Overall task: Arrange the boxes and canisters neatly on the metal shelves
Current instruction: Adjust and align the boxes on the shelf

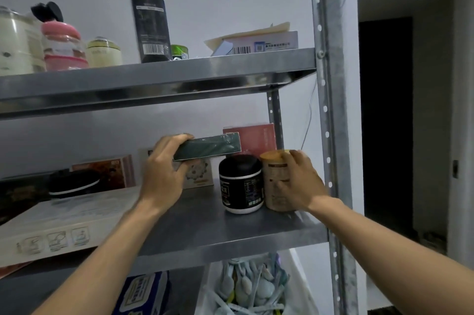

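left hand (164, 173): grips dark green box (213, 146) (above the middle shelf (205, 225))
right hand (300, 183): wrapped round tan canister (274, 168), right edge

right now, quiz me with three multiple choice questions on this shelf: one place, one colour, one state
1. Where is the black canister?
A) top shelf
B) just left of the beige canister
C) floor

2. What colour is the box in the left hand?
A) dark green
B) red
C) white

3. What is the right hand doing?
A) hanging idle
B) holding a box
C) gripping the beige canister

Answers: B, the two stand side by side. A, its faces are dark green. C, it curls round the canister.
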